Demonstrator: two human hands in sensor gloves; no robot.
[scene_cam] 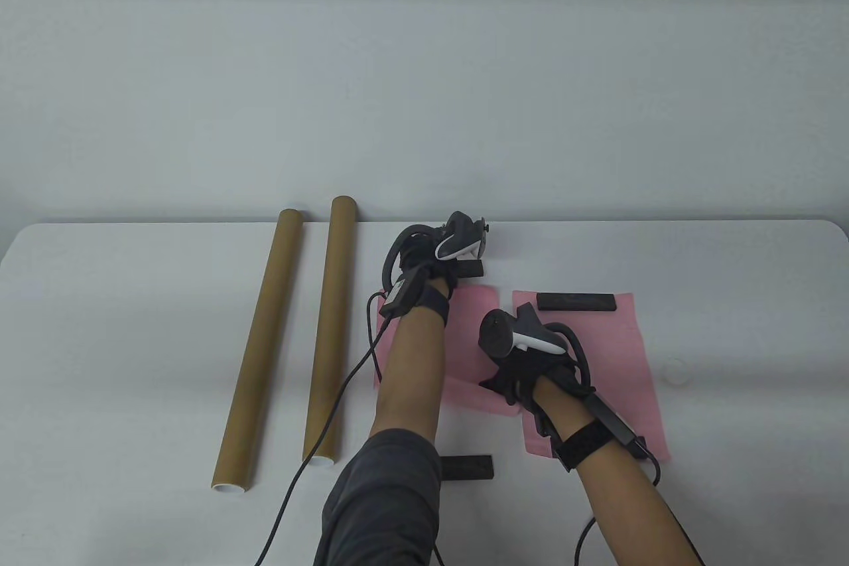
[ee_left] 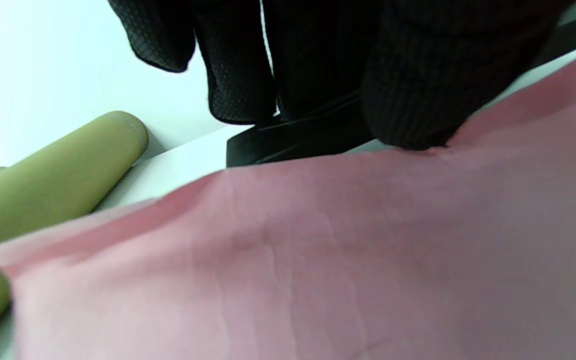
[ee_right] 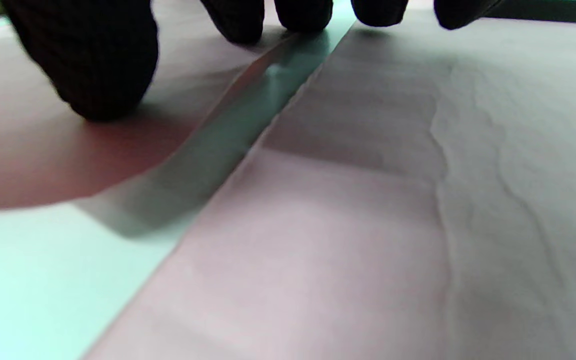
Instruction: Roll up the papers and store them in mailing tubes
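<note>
On the white tabletop [scene_cam: 132,340], two pink paper sheets lie flat side by side with a narrow strip of bare surface between them: the left sheet [scene_cam: 471,340] and the right sheet [scene_cam: 623,353]. Two brown mailing tubes [scene_cam: 292,340] lie parallel, well to the left of the sheets. The left hand [scene_cam: 431,261] reaches to the far edge of the left sheet, where a dark weight bar [ee_left: 288,145] rests at the paper's border; in the left wrist view the fingers [ee_left: 408,100] are curled down onto this bar, the thumb touching the paper edge, so they appear to grip it, though the contact is partly hidden. The right hand [scene_cam: 524,353] rests low across the gap between the sheets, its fingertips [ee_right: 103,65] spread, the thumb and two fingers on the left sheet and the others over the right one. A second bar [scene_cam: 576,302] lies on the far end of the right sheet, and a third [scene_cam: 467,468] on the bare surface near the body.

Judged step: freeing the left sheet for rolling. To do it well, lift the weight straight up so that the paper does not drag, and keep the right hand pressing flat. Begin the roll from a short edge, square and tight enough to enter a tube.
</note>
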